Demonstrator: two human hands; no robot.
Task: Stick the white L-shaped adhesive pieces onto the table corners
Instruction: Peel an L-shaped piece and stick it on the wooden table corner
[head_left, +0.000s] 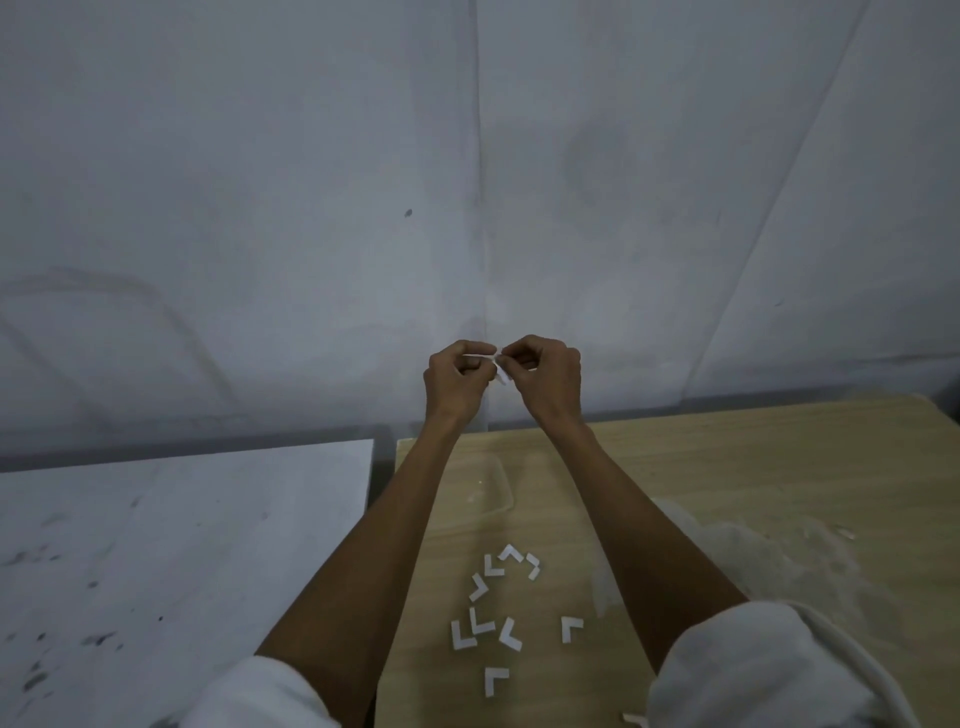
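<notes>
My two bare forearms (363, 561) reach up from the bottom of the frame, with white sleeves (769, 670) at the elbows. At the centre, my left hand (454, 382) and right hand (545, 376) meet in front of a grey wall (467, 156). Their fingers are curled, pinching one small white L-shaped piece (496, 366) between them. At lower centre, loose white L-shaped pieces (493, 608) lie scattered on a light wooden table (727, 467). A clear shallow tray (501, 483) sits beyond them, between my forearms. At lower left stands a white table (182, 519) with dark smudges, a narrow gap between the two.

L-pieces (498, 608) on right table (727, 467); second table (182, 519) left.
</notes>
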